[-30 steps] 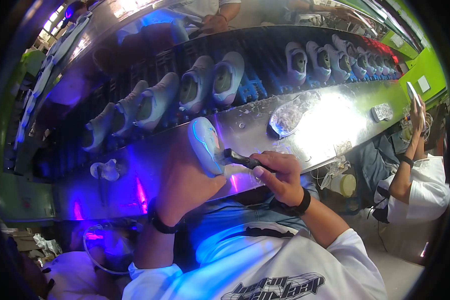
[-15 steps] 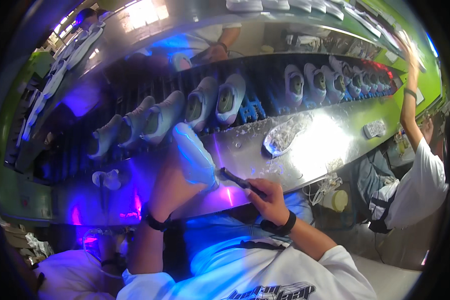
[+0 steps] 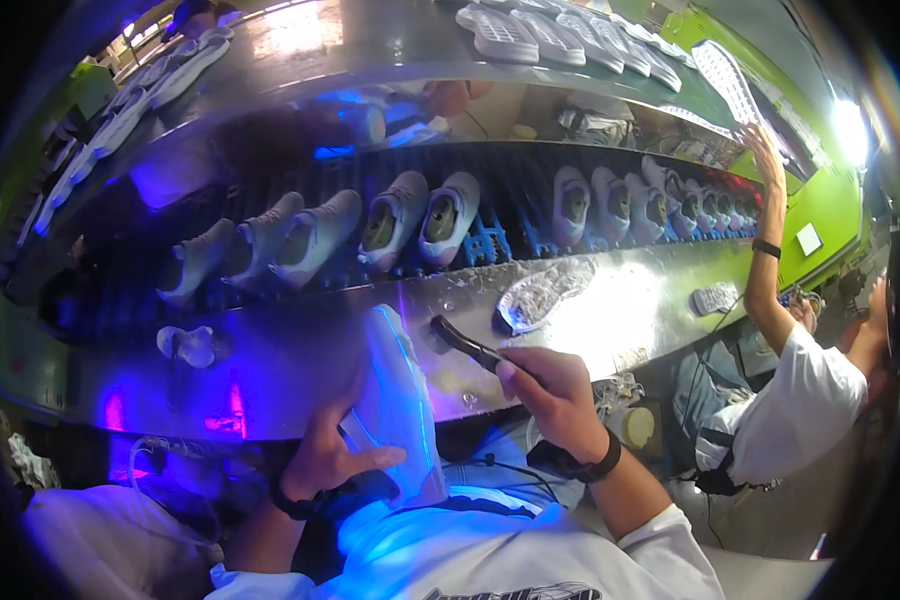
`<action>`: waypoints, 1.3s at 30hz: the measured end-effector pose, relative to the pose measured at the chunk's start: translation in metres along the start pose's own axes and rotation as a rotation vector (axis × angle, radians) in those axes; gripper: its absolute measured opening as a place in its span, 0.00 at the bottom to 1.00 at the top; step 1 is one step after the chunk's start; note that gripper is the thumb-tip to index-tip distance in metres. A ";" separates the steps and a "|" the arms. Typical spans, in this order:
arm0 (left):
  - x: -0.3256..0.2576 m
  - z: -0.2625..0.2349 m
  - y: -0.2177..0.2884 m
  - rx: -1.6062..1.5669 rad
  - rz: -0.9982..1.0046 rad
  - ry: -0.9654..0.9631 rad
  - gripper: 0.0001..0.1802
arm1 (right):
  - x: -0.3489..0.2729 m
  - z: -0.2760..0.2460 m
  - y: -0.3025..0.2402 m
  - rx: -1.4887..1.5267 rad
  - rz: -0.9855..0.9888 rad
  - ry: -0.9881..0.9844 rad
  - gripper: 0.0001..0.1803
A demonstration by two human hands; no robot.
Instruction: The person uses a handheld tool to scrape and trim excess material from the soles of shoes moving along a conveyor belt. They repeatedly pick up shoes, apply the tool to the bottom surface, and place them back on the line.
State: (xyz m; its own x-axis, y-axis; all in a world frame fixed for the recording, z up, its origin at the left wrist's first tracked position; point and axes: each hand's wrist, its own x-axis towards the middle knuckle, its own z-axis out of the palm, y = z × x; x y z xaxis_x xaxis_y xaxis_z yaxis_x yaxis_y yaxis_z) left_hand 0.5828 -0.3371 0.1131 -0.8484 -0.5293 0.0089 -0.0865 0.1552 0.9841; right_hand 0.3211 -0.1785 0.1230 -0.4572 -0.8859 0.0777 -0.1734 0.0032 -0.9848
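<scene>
A long white shoe (image 3: 402, 400), washed in blue light with a bright blue line along it, stands tilted above my lap at the bench edge. My left hand (image 3: 328, 450) is closed around its lower left side, thumb across it; its other fingers are partly hidden. To the right, my right hand (image 3: 555, 390) grips a dark-handled brush (image 3: 470, 345). The brush's head points up and left, apart from the shoe. Beyond both hands, several light shoes (image 3: 450, 220) stand in a row on a dark conveyor with blue holders.
A sole-shaped tray (image 3: 545, 297) full of pale scraps lies on the metal bench (image 3: 300, 375). A small white object (image 3: 188, 345) sits at left. White soles (image 3: 505, 35) line the upper shelf. At right, a co-worker's arm (image 3: 765, 230) reaches up to a sole.
The shoe has come lower, nearer to me, and stands more upright. My right hand and brush have shifted slightly, the brush now apart from the shoe. The co-worker's hand has moved left, onto a sole.
</scene>
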 end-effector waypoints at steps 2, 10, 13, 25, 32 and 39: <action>-0.004 0.007 0.009 0.005 0.005 -0.040 0.64 | 0.003 -0.004 -0.005 -0.006 -0.017 0.000 0.18; -0.008 0.009 0.025 0.055 -0.019 -0.107 0.66 | 0.000 -0.020 -0.021 -0.014 -0.031 -0.073 0.17; -0.009 0.010 0.026 -0.022 -0.036 -0.086 0.66 | -0.005 -0.021 -0.020 0.017 0.004 -0.097 0.16; 0.002 0.015 0.041 -0.215 -0.084 -0.011 0.63 | -0.045 -0.010 -0.010 -0.126 -0.230 -0.033 0.12; 0.013 0.026 0.054 -0.240 -0.048 0.025 0.59 | -0.043 -0.015 -0.026 -0.332 -0.302 0.066 0.11; 0.017 0.025 0.064 -0.313 -0.206 0.070 0.51 | -0.035 -0.020 -0.032 -0.252 -0.228 -0.002 0.12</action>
State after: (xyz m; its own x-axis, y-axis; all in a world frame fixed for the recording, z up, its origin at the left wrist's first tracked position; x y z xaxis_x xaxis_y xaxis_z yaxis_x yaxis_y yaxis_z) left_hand 0.5500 -0.3146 0.1719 -0.7912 -0.5801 -0.1938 -0.0792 -0.2169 0.9730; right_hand 0.3254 -0.1379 0.1547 -0.3803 -0.8781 0.2905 -0.4812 -0.0804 -0.8729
